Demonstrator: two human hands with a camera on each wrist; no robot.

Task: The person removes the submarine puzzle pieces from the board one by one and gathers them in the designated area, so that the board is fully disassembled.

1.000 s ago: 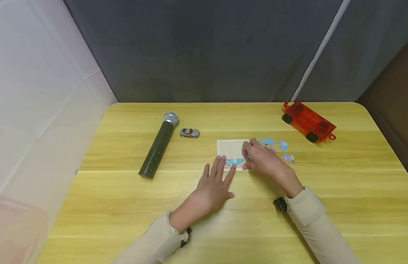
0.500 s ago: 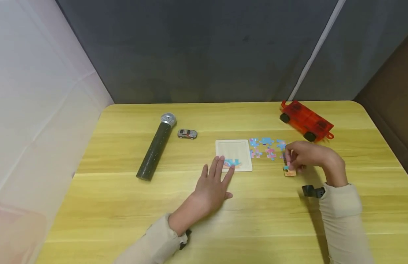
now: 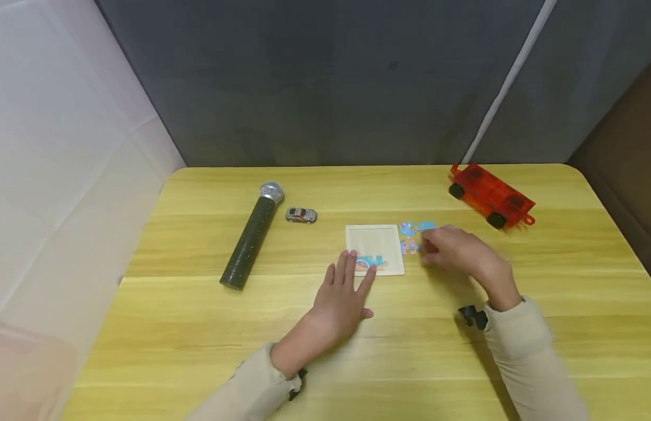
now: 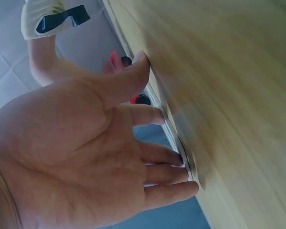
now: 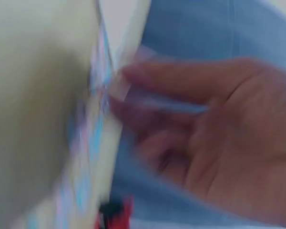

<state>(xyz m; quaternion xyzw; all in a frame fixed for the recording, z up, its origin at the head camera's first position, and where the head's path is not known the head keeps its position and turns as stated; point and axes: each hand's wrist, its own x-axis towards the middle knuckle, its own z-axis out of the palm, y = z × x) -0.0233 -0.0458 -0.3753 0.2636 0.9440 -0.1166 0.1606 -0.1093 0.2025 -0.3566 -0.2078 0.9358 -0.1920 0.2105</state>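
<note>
Puzzle board, a pale square tray, lies flat near the middle of the table, with a few joined pieces set along its near edge. The left hand rests flat on the table at the board's near-left corner, fingers straight and slightly spread, fingertips touching the board's near edge; the left wrist view shows the same hand with its fingertips pressed against the board's thin edge. The right hand is just right of the board, over the loose pieces scattered there in blue and pink. Its fingers are curled toward those pieces, but the head view hides the tips and the right wrist view is too blurred, so I cannot tell whether it grips one.

By size, going down: the table, yellow wood grain, with grey cloth behind it. A long dark microphone lies well left of the board, its silver head pointing away from the person. A red toy truck stands at the far right, well apart from the right hand. A small grey car sits just beside the microphone's head, between it and the board.
</note>
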